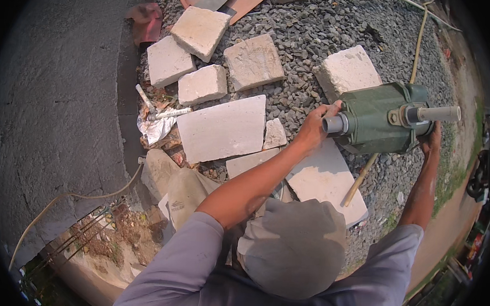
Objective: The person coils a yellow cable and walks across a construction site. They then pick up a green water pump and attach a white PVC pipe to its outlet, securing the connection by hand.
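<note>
I hold a green metal pump (377,124) above gravel and stone slabs, one hand on each end. My left hand (314,127) grips its left end beside a short grey pipe stub (335,124). My right hand (434,138) clasps the far right end from below, under a longer grey pipe (439,113) that sticks out sideways. The pump's underside is hidden. A grey cap (292,247) and grey sleeves fill the lower middle of the view.
Several pale broken stone slabs (221,128) lie on grey gravel (318,24). A bamboo stick (360,178) runs under the pump. A curved concrete wall (54,98) stands left, with a hose (76,195) and rebar (86,230) below it. A red cloth (146,19) lies at the top left.
</note>
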The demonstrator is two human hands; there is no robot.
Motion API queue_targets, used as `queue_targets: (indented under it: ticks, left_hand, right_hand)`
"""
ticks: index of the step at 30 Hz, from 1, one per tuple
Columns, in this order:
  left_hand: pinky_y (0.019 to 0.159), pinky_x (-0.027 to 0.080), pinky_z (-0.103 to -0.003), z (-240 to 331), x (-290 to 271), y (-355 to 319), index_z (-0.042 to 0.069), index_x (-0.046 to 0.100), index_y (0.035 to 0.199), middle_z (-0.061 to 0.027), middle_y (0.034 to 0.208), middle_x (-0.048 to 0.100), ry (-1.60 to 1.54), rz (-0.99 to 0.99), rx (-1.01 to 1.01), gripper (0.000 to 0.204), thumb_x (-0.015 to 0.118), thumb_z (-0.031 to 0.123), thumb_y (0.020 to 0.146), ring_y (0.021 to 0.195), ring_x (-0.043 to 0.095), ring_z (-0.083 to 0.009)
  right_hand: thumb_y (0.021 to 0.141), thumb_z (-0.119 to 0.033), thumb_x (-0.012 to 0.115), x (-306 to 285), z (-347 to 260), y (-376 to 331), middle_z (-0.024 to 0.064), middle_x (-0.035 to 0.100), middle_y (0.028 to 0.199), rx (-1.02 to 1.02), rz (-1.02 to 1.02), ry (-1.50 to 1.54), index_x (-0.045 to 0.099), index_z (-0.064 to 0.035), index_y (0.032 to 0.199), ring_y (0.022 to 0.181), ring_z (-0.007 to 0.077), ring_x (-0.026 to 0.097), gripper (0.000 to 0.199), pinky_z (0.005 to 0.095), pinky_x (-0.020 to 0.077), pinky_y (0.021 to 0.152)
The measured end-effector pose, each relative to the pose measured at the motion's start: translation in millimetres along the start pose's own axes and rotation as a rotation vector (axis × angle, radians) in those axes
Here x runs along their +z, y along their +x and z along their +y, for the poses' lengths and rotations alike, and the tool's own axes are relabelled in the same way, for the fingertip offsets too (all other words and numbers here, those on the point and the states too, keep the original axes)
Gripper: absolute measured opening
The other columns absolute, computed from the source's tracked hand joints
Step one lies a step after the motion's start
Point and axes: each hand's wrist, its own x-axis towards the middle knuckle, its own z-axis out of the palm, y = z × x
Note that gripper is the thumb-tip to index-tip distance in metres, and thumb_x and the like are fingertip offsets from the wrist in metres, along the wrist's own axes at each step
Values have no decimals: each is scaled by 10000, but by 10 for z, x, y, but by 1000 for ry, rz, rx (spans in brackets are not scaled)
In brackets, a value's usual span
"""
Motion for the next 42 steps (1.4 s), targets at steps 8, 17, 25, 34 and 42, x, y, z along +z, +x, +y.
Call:
queue_targets:
  ticks: [8, 17, 25, 34, 42]
  left_hand:
    - [598, 380, -289, -235, -52, 140, 38, 546, 712, -27, 683, 466, 70, 66, 69, 603, 471, 605, 903, 627, 434, -147]
    - [659, 388, -269, 13, 68, -55, 30, 605, 811, -2, 731, 509, -58, 66, -62, 575, 504, 590, 897, 693, 457, -140]
    - [808, 435, -276, -38, 46, 74, -20, 605, 1100, -55, 962, 592, -107, 83, -131, 620, 514, 561, 905, 883, 557, -131]
    - [633, 419, -266, -32, 117, 147, 43, 600, 729, 6, 701, 495, -50, 165, -15, 535, 536, 546, 900, 635, 436, -99]
    - [639, 457, -269, 65, 63, 15, 29, 683, 851, -12, 761, 609, -347, 252, -94, 433, 643, 461, 857, 654, 539, -108]
  right_hand:
    - [889, -613, 459, 61, 25, -88, 101, 556, 1248, -87, -116, -118, 446, -85, 1326, 1131, 266, 550, 686, 540, 439, 915]
    - [836, -707, 440, -40, -72, -64, 145, 561, 1240, -8, -116, -167, 443, -75, 1328, 1113, 328, 570, 801, 633, 439, 888]
    - [834, -647, 527, -160, -70, 74, 94, 659, 1076, 18, -173, -100, 568, -105, 1202, 947, 263, 651, 657, 556, 496, 852]
    - [836, -566, 584, -50, -18, 72, 99, 639, 1118, -5, -134, 4, 547, -63, 1214, 972, 238, 641, 630, 450, 518, 871]
    - [863, -546, 520, 45, 4, -172, 87, 626, 1139, -77, -243, -93, 528, -60, 1230, 1002, 236, 624, 609, 438, 493, 888]
